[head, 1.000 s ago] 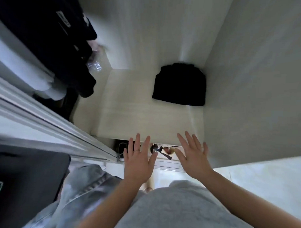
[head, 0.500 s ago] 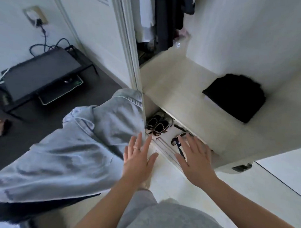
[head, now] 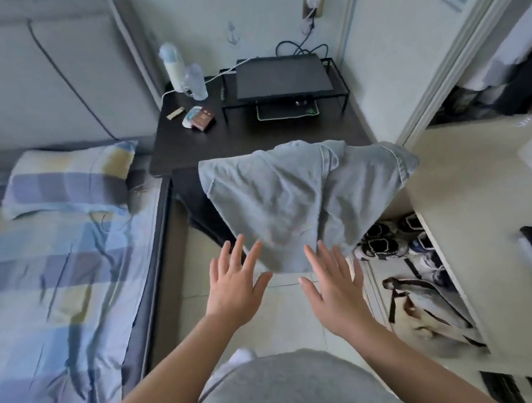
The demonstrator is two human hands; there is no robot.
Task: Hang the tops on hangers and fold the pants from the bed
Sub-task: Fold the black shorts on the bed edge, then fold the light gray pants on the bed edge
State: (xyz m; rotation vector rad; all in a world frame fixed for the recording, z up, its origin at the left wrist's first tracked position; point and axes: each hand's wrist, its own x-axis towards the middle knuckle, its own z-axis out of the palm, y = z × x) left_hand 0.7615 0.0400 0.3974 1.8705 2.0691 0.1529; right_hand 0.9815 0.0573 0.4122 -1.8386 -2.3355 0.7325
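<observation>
One pair of pale denim jeans (head: 289, 200) hangs draped from the near edge of the dark tabletop (head: 196, 137), its lower end dropping toward the floor. A laptop (head: 281, 77) on a stand and a bottle (head: 172, 66) sit farther back. The checked bed (head: 65, 268) lies to the left, and shoes (head: 380, 242) in the wardrobe to the right. Nothing stands between the hands and the jeans. Left hand (head: 234, 287) and right hand (head: 334, 292) are held flat, fingers spread, holding nothing, fingertips at the hem; whether they touch it I cannot tell. The denim is rumpled and creased.
</observation>
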